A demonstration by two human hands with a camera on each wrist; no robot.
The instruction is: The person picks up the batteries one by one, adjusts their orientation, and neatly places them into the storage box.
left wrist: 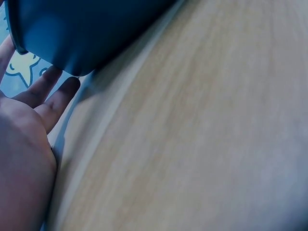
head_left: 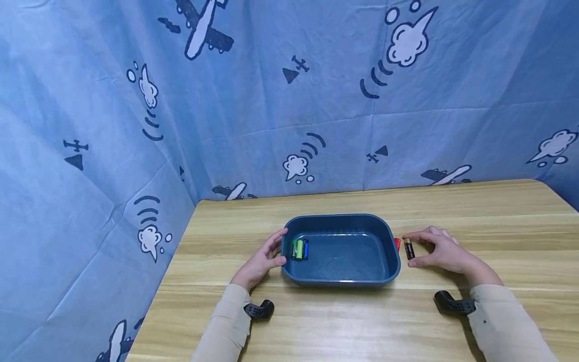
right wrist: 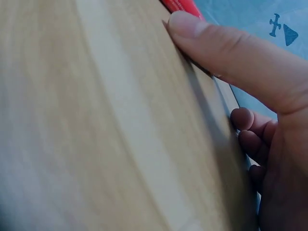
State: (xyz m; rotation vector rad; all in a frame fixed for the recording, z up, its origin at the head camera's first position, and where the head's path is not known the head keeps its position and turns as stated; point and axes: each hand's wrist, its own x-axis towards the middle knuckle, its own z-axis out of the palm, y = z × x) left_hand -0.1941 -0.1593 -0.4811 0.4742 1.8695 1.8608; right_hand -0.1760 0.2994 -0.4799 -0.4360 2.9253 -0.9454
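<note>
The black battery point(head_left: 409, 249) lies on the wooden table point(head_left: 497, 226) just right of the blue tray point(head_left: 342, 281), long axis pointing away from the person. The right hand point(head_left: 441, 251) pinches it between thumb and forefinger. The left hand point(head_left: 264, 259) rests straight-fingered against the tray's left wall. The right wrist view shows a red battery point(right wrist: 180, 5) beside the thumb; the black one seems hidden there.

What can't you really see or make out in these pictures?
- Red thing: head view, mostly hidden behind the tray rim; right wrist view cuts it off at the top edge.
- Black battery: too small for its label to be read; right wrist view, the thumb covers it.
- Batteries in tray: left wrist view, the tray wall hides them.
- Left hand: its palm against the tray is unseen.
</note>
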